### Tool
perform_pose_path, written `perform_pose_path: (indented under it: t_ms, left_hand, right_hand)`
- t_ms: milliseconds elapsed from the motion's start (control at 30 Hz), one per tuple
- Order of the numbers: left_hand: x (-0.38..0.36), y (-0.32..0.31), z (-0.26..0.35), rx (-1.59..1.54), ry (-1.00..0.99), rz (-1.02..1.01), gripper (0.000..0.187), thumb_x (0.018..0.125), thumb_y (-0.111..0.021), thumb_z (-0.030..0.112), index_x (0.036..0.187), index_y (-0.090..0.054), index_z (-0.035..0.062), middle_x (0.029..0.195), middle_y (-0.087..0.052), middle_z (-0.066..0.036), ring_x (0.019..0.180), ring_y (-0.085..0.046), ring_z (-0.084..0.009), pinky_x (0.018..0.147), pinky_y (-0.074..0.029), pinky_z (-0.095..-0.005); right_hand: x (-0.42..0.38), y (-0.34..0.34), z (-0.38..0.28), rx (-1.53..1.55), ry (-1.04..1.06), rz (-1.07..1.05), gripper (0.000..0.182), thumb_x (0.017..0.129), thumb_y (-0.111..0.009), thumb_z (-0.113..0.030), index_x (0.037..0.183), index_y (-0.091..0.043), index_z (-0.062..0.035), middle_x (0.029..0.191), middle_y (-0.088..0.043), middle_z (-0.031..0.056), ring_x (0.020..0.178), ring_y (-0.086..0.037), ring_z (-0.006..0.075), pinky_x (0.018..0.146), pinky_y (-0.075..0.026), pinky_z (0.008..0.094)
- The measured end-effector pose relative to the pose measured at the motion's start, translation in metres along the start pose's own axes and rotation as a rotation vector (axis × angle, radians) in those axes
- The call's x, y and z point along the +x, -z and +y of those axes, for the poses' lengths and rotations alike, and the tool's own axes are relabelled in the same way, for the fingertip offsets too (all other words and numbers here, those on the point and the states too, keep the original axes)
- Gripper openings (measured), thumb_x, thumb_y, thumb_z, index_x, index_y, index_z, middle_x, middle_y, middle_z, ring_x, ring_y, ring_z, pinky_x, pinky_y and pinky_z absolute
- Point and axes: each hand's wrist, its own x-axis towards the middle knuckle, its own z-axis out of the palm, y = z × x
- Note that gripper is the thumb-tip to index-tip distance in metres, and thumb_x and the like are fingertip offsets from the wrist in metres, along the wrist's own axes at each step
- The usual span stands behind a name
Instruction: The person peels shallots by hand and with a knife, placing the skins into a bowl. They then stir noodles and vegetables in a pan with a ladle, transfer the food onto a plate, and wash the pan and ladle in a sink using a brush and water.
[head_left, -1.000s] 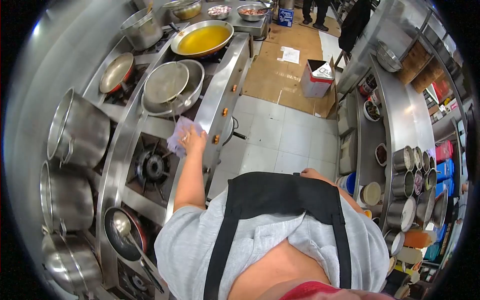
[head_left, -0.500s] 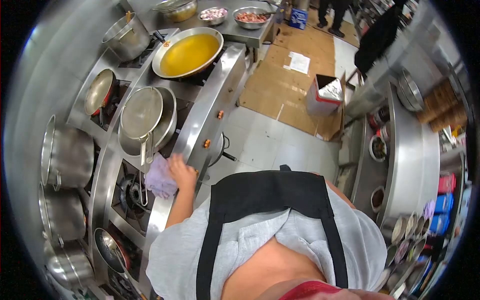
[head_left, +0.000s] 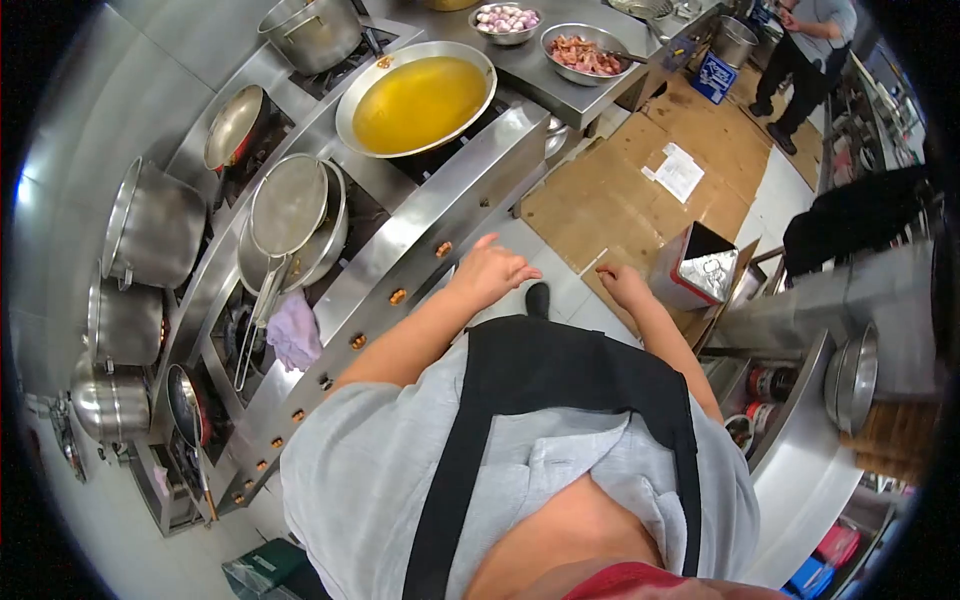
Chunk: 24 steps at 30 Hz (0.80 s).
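Observation:
My left hand (head_left: pixel 490 274) is held out over the floor just off the stove front (head_left: pixel 440 220), fingers apart and holding nothing. To its right my right hand (head_left: pixel 624 285) hangs above the cardboard's edge, its fingers curled; whether anything is inside them is hard to tell. A purple cloth (head_left: pixel 293 331) lies on the stove's front edge, touched by neither hand. Behind it a round strainer (head_left: pixel 288 205) rests over a metal bowl (head_left: pixel 334 235). A wide pan of yellow oil (head_left: pixel 420 105) sits on the burner farther up.
Bowls of peeled onions (head_left: pixel 506 22) and meat pieces (head_left: pixel 583 55) stand on the far counter. Cardboard (head_left: pixel 600 190) covers part of the floor, with a square tin (head_left: pixel 693 268) on it. Another person (head_left: pixel 805 60) stands at the upper right. Large pots (head_left: pixel 160 225) line the left.
My left hand has let go of the cloth and moved right, away from the stove top. My right hand has come into view. The view has turned, and more of the other person shows.

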Motion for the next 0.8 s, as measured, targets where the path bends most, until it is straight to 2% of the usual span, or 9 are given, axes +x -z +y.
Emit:
perform_pose_path:
  t_ms: [67,133,167,267,367,467,500,567,800]
  left_hand:
    - [0.038,0.002,-0.003,0.097,-0.046,-0.040,0.020,0.086,-0.056,0.022,0.097,-0.065,0.0085,0.080,-0.064,-0.009,0.081,-0.060,-0.0276,0.087,-0.043,-0.0382]
    - [0.076,-0.001,-0.007,-0.133,-0.242,0.372,0.017,0.084,-0.058,0.017,0.097,-0.065,0.0070,0.083,-0.063,-0.011,0.079,-0.061,-0.0280,0.082,-0.046,-0.0375]
    - [0.093,0.000,-0.010,-0.147,-0.253,0.372,0.017,0.084,-0.058,0.017,0.097,-0.065,0.0070,0.083,-0.063,-0.011,0.079,-0.061,-0.0280,0.082,-0.046,-0.0375]
    - [0.143,0.010,-0.010,-0.434,-0.068,0.377,0.017,0.084,-0.058,0.012,0.099,-0.064,0.0051,0.087,-0.062,-0.014,0.078,-0.061,-0.0288,0.077,-0.048,-0.0357]
    - [0.182,0.038,-0.013,-0.746,0.180,0.078,0.020,0.089,-0.055,0.016,0.103,-0.064,0.0061,0.094,-0.063,-0.013,0.083,-0.061,-0.0278,0.075,-0.049,-0.0361]
    - [0.221,0.045,-0.031,-0.207,0.002,0.088,0.022,0.088,-0.055,0.020,0.105,-0.064,0.0084,0.101,-0.062,-0.013,0.088,-0.060,-0.0293,0.079,-0.048,-0.0383]
    - [0.232,0.046,-0.035,-0.213,0.008,0.074,0.022,0.088,-0.055,0.020,0.105,-0.064,0.0084,0.101,-0.062,-0.013,0.088,-0.060,-0.0293,0.079,-0.048,-0.0383]
    - [0.256,0.050,-0.041,0.046,-0.274,0.408,0.025,0.087,-0.056,0.025,0.105,-0.063,0.0097,0.102,-0.061,-0.013,0.095,-0.057,-0.0316,0.083,-0.046,-0.0394]
    - [0.335,0.088,-0.047,-0.164,0.031,0.421,0.029,0.083,-0.058,0.011,0.111,-0.058,0.0050,0.114,-0.056,-0.015,0.100,-0.056,-0.0289,0.086,-0.046,-0.0374]
  right_hand:
    - [0.020,0.009,0.005,0.047,0.028,0.005,0.028,0.084,-0.054,-0.024,0.104,-0.063,-0.0052,0.089,-0.065,0.0199,0.085,-0.063,0.0331,0.076,-0.048,0.0388]
    - [0.039,0.025,0.011,-0.044,0.047,-0.025,0.029,0.084,-0.055,-0.023,0.105,-0.063,-0.0054,0.090,-0.065,0.0198,0.085,-0.063,0.0326,0.076,-0.048,0.0386]
    - [0.048,0.037,0.013,-0.053,0.032,-0.020,0.029,0.084,-0.055,-0.023,0.105,-0.063,-0.0054,0.090,-0.065,0.0198,0.085,-0.063,0.0326,0.076,-0.048,0.0386]
    - [0.074,0.078,0.016,-0.122,0.016,-0.051,0.028,0.083,-0.056,-0.022,0.105,-0.063,-0.0054,0.087,-0.065,0.0200,0.084,-0.063,0.0327,0.074,-0.049,0.0386]
    - [0.123,0.118,0.009,-0.220,0.058,-0.003,0.025,0.083,-0.056,-0.021,0.102,-0.063,-0.0056,0.085,-0.065,0.0193,0.082,-0.062,0.0344,0.072,-0.049,0.0400]
    - [0.171,0.156,-0.017,-0.262,0.105,0.179,0.023,0.083,-0.054,-0.021,0.098,-0.065,-0.0082,0.087,-0.063,0.0184,0.084,-0.060,0.0369,0.074,-0.048,0.0438]
    - [0.183,0.169,-0.033,-0.267,0.145,0.226,0.021,0.084,-0.054,-0.020,0.096,-0.066,-0.0084,0.087,-0.063,0.0174,0.085,-0.059,0.0365,0.075,-0.048,0.0437]
    - [0.210,0.192,-0.057,-0.298,0.273,0.331,0.018,0.084,-0.053,-0.017,0.094,-0.065,-0.0097,0.088,-0.061,0.0150,0.087,-0.059,0.0336,0.075,-0.048,0.0430]
    - [0.342,0.256,-0.090,-0.514,0.561,0.512,0.025,0.078,-0.053,-0.008,0.102,-0.060,-0.0063,0.096,-0.062,0.0125,0.094,-0.058,0.0303,0.078,-0.050,0.0388]
